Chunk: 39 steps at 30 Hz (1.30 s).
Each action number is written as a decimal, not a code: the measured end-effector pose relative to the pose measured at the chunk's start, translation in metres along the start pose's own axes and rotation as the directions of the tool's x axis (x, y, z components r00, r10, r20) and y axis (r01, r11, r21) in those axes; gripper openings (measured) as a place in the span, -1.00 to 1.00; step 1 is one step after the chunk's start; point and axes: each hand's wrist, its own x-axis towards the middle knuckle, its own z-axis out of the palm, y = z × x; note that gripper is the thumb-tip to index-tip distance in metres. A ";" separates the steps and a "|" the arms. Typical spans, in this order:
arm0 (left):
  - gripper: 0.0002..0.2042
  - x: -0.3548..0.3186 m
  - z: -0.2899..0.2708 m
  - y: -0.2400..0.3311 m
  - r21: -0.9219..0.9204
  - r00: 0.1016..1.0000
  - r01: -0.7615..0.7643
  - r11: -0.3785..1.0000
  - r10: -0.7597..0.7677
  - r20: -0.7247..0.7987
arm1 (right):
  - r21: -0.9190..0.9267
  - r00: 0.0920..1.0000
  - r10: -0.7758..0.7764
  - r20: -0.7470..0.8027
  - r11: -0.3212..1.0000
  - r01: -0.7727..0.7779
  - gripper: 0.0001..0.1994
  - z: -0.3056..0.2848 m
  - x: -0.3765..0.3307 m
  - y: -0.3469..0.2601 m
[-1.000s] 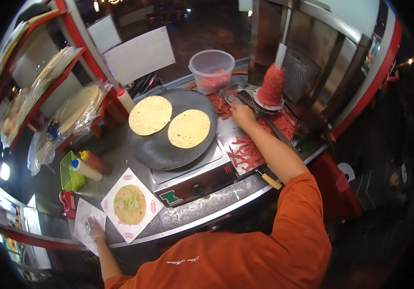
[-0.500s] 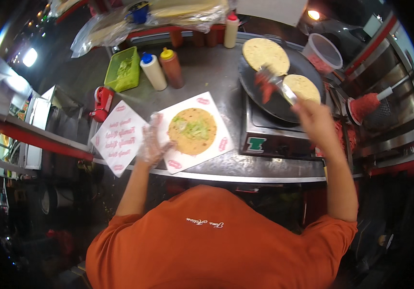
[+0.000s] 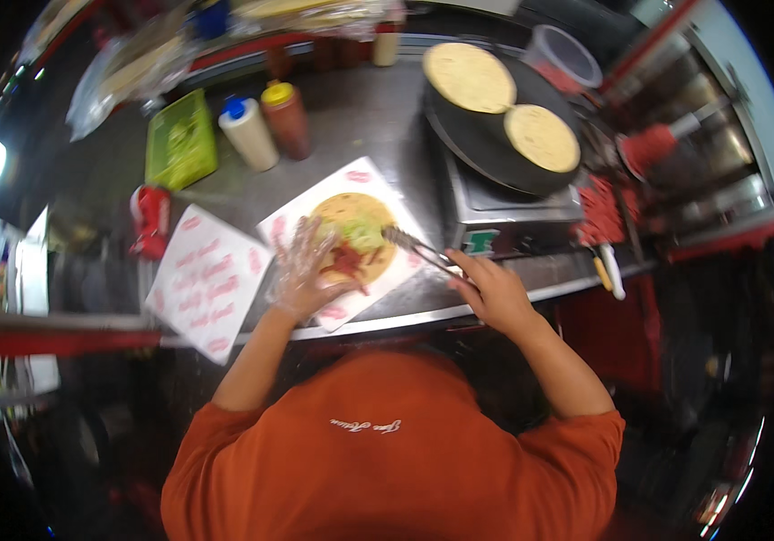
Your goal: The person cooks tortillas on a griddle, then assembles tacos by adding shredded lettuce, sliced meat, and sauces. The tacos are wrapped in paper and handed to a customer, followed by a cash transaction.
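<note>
My right hand (image 3: 495, 293) is closed around metal tongs (image 3: 421, 248), whose tips reach over the right side of a tortilla (image 3: 337, 206). Shredded lettuce (image 3: 361, 236) and reddish meat strips (image 3: 344, 261) lie on that tortilla, the meat nearer to me. Under it is a white printed paper sheet (image 3: 283, 216). My left hand (image 3: 299, 275), in a clear plastic glove, rests at the tortilla's left edge with its fingers apart, thumb beside the meat. Two more tortillas, one larger (image 3: 470, 77) and one smaller (image 3: 543, 138), lie on a round black griddle (image 3: 459, 135).
Another paper sheet (image 3: 208, 284) lies to the left, below a red object (image 3: 150, 221). Farther back stand a green tray (image 3: 179, 149) of lettuce, a blue-capped white bottle (image 3: 250, 135) and a yellow-capped sauce bottle (image 3: 287, 122). Red meat (image 3: 605, 212) and a knife (image 3: 610, 270) are right of the stove.
My right hand has come from the griddle leftward and nearer with the tongs. The meat strips it carried are now on the tortilla. My left hand has shifted onto the tortilla's edge.
</note>
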 end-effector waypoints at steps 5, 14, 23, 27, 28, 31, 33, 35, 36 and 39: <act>-0.50 0.027 0.003 0.017 0.069 0.989 -0.121 0.990 0.114 0.091 | 0.067 0.814 0.270 -0.514 0.959 -0.276 -0.59 -0.096 -0.042 0.094; -0.73 0.023 0.025 0.036 0.017 0.984 0.101 0.995 -0.098 -0.150 | -0.334 0.752 0.621 -0.220 0.676 -0.657 -0.63 -0.132 -0.121 0.262; -0.79 -0.006 0.018 0.004 0.385 0.933 0.333 0.861 -0.243 -0.264 | 0.092 0.776 0.464 -0.426 0.876 -0.473 -0.65 -0.149 -0.157 0.334; -0.86 -0.006 0.010 0.013 0.263 0.862 0.495 0.828 -0.429 -0.269 | 0.084 0.732 0.549 -0.402 0.819 -0.568 -0.64 -0.150 -0.167 0.345; -0.87 -0.003 0.008 0.017 0.273 0.866 0.495 0.825 -0.444 -0.230 | 0.033 0.747 0.487 -0.452 0.847 -0.531 -0.63 -0.150 -0.167 0.342; -0.81 0.000 0.006 0.032 0.213 0.909 0.416 0.884 -0.397 -0.127 | 0.176 0.654 0.580 -0.485 0.798 -0.577 -0.58 -0.162 -0.163 0.319; -0.77 0.000 0.007 0.040 0.265 0.943 0.332 0.905 -0.325 -0.070 | 0.339 0.657 0.594 -0.465 0.805 -0.487 -0.59 -0.176 -0.153 0.294; -0.72 0.001 0.010 0.040 0.240 0.951 0.310 0.920 -0.299 -0.082 | 0.479 0.691 0.576 -0.437 0.799 -0.364 -0.59 -0.184 -0.137 0.259; -0.72 0.001 0.011 0.037 0.175 0.955 0.293 0.940 -0.281 -0.091 | 0.533 0.684 0.628 -0.372 0.747 -0.397 -0.60 -0.187 -0.128 0.240; -0.71 0.003 0.015 0.027 0.129 0.973 0.154 0.980 -0.128 -0.190 | 0.478 0.773 0.545 -0.326 0.800 -0.363 -0.63 -0.178 -0.089 0.184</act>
